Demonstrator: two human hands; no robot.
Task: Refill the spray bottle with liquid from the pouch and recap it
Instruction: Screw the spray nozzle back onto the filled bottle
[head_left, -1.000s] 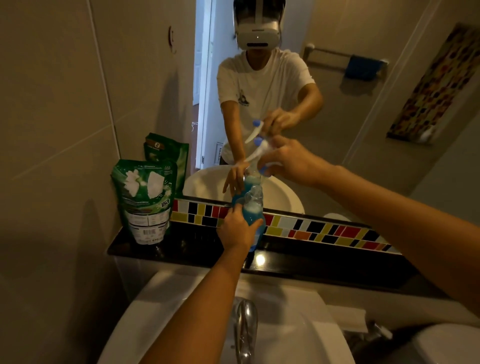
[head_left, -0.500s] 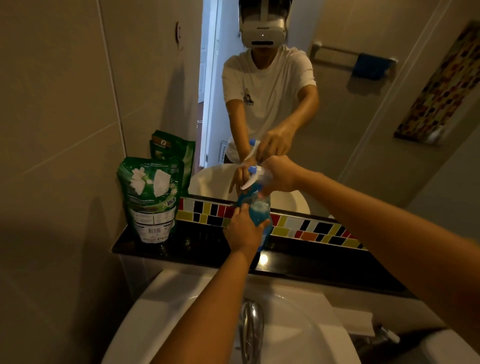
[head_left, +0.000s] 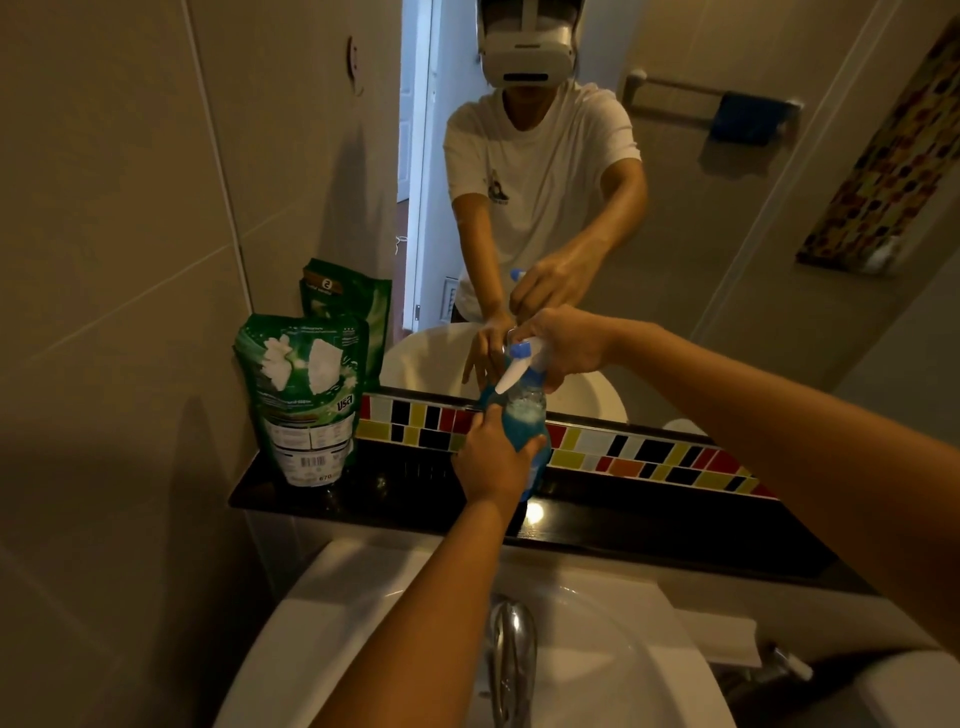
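A clear spray bottle (head_left: 522, 415) holding blue liquid stands on the black shelf (head_left: 649, 512) behind the basin. My left hand (head_left: 493, 460) grips the bottle's body from the near side. The white and blue spray head (head_left: 519, 364) sits on the bottle's neck, and my right hand (head_left: 563, 345) holds it from above, fingers curled around it. The green refill pouch (head_left: 304, 400) stands upright at the shelf's left end, apart from both hands.
A mirror (head_left: 675, 208) above the shelf reflects a person, the pouch and the bottle. A strip of coloured tiles (head_left: 623, 452) runs along the shelf's back. Below are the white basin (head_left: 322, 623) and a chrome tap (head_left: 511, 654). A tiled wall (head_left: 130, 260) closes the left side.
My right hand has brought the spray head down from above the bottle onto its neck. My left hand has stayed on the bottle's body. The camera has moved closer.
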